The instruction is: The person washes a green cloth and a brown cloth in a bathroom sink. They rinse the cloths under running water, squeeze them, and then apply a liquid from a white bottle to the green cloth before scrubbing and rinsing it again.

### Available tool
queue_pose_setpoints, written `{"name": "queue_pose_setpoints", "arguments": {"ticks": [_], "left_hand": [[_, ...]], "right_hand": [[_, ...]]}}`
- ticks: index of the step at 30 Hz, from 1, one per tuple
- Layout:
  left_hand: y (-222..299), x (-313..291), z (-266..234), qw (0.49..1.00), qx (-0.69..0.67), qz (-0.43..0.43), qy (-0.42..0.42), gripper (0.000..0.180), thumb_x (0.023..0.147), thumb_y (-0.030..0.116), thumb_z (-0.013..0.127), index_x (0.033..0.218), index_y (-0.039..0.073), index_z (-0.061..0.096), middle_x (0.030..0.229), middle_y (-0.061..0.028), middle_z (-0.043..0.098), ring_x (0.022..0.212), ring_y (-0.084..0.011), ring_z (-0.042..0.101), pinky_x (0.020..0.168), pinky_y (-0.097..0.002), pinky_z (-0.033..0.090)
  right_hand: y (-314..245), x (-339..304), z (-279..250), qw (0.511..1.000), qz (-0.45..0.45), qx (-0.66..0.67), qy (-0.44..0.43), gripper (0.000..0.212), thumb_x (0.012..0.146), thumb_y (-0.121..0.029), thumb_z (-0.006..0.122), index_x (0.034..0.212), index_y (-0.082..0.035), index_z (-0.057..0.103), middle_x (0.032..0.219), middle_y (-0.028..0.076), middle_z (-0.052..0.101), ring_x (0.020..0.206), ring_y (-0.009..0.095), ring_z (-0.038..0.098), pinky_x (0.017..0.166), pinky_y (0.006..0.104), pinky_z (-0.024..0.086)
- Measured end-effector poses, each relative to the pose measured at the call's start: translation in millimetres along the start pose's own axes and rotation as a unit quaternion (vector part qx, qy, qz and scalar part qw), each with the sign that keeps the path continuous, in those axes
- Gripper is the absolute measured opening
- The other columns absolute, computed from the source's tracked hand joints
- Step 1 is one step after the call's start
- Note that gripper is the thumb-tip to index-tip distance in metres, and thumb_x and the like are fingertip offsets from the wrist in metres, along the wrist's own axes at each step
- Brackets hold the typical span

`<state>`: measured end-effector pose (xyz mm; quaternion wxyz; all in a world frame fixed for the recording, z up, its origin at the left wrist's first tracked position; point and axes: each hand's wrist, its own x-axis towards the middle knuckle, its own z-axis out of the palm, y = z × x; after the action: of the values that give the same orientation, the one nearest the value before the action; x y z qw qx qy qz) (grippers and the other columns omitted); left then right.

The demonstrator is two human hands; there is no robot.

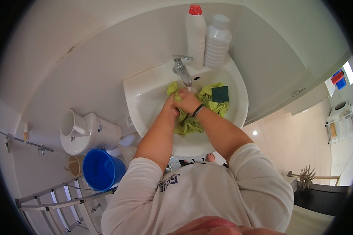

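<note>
A yellow-green cloth (190, 126) lies bunched in the white sink (139, 94), spreading below and to the right of my hands. My left hand (171, 106) and my right hand (189, 102) are pressed together under the chrome tap (182, 71), closed on part of this cloth, and a bit of it sticks out above the left hand. Water seems to run from the spout beside the fingers. On the cloth's right part rests a dark green scouring pad (220, 94), touched by neither hand. A dark band circles my right wrist. The fingertips are partly hidden.
Behind the sink's right rim stand a white bottle with a red cap (196, 37) and a ribbed white bottle (218, 42). To the left are a toilet tank (106, 133) bearing a white jug (72, 124), a blue bucket (102, 170) and a metal ladder (59, 205).
</note>
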<state>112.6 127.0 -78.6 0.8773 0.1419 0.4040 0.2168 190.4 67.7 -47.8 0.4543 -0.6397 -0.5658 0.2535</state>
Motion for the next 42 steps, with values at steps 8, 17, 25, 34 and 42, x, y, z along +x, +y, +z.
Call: {"name": "queue_pose_setpoints", "arguments": {"ticks": [8,17,25,34,42], "left_hand": [[-10,-1,-3,0.998,-0.004,0.052,-0.027,0.029,0.081,0.029,0.038,0.099,0.007,0.046,0.094,-0.0098,0.052,0.086,-0.0236,0.05,0.077,-0.037,0.039],[-9,22,-9,0.994,-0.033,0.043,-0.098,0.026,0.08,0.028,0.039,0.09,0.007,0.049,0.088,-0.0098,0.054,0.08,-0.0246,0.052,0.072,-0.037,0.041],[-7,-20,29,0.994,0.018,-0.005,-0.105,0.029,0.077,0.027,0.047,0.092,0.002,0.048,0.087,-0.0121,0.054,0.075,-0.0245,0.054,0.067,-0.0352,0.045],[1,-36,24,0.919,0.378,-0.021,-0.11,0.033,0.073,0.017,0.055,0.097,-0.004,0.047,0.09,-0.0133,0.054,0.081,-0.0223,0.054,0.071,-0.0347,0.045],[32,-36,6,0.979,0.015,0.124,-0.163,0.024,0.076,0.019,0.05,0.09,-0.001,0.049,0.085,-0.0113,0.055,0.079,-0.0235,0.053,0.072,-0.0356,0.044]], "right_hand": [[-33,-10,9,0.987,-0.068,-0.146,-0.023,0.029,0.066,-0.032,0.056,0.069,-0.002,0.055,0.074,0.016,0.054,0.07,0.033,0.051,0.064,0.0362,0.042],[20,13,11,0.977,0.008,-0.208,0.049,0.025,0.074,-0.03,0.048,0.078,-0.007,0.056,0.076,0.015,0.056,0.066,0.031,0.053,0.062,0.0384,0.042],[-1,17,-26,0.971,0.146,-0.167,0.084,0.029,0.072,-0.028,0.048,0.075,-0.001,0.055,0.081,0.019,0.051,0.08,0.034,0.048,0.069,0.038,0.039],[21,29,-72,0.975,0.196,0.105,0.006,0.045,0.076,-0.04,0.045,0.088,0.003,0.053,0.092,0.019,0.051,0.086,0.026,0.048,0.074,0.0335,0.036],[20,21,-65,0.968,0.12,-0.08,-0.203,0.05,0.07,-0.037,0.054,0.101,0.002,0.047,0.096,0.018,0.05,0.089,0.025,0.047,0.078,0.0297,0.036]]}}
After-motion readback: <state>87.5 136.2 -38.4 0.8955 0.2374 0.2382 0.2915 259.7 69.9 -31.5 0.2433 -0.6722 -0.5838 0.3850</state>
